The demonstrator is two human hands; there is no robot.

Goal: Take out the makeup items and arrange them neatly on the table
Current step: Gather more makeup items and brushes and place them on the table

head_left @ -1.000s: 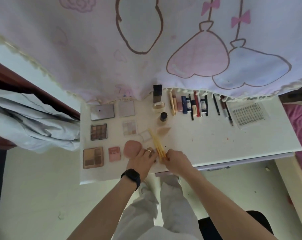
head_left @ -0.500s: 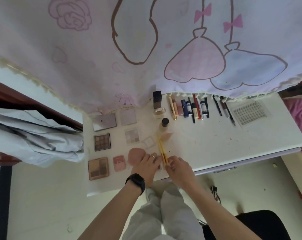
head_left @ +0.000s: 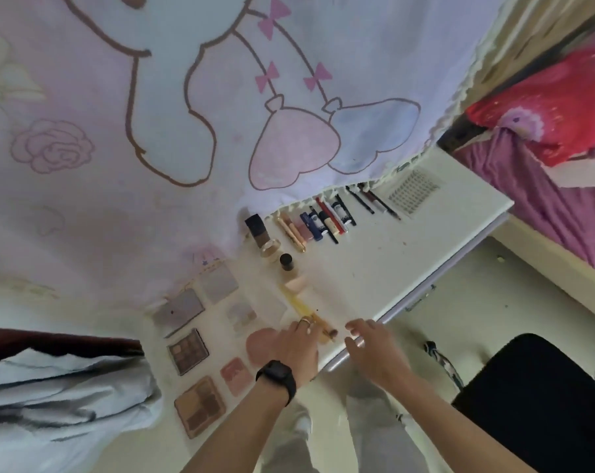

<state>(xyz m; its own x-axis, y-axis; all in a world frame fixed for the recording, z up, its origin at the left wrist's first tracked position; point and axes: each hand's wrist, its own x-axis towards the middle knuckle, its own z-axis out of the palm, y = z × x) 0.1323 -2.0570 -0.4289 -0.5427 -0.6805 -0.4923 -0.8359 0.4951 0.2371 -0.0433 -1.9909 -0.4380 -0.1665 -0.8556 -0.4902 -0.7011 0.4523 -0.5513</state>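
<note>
Touching yellow brushes [head_left: 301, 307] with left hand [head_left: 297, 348] fingers [head_left: 304, 324]; right hand [head_left: 374, 351] fingers [head_left: 357, 326] spread, empty.

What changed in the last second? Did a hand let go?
The right hand has let go of the brushes and drawn back to the right, fingers spread. The brushes lie on the table, and the left hand still touches their near end. The palettes, puff and tubes lie as before.

White table [head_left: 408, 254]; pale pink cloth curtain [head_left: 186, 97] printed with brown outlines, pink bows, pink and blue hearts; yellow slim brush handles [head_left: 297, 303]; brown-shaded square eyeshadow palette [head_left: 188, 351]; pink round puff [head_left: 260, 344]; black wristband [head_left: 277, 377].
</note>
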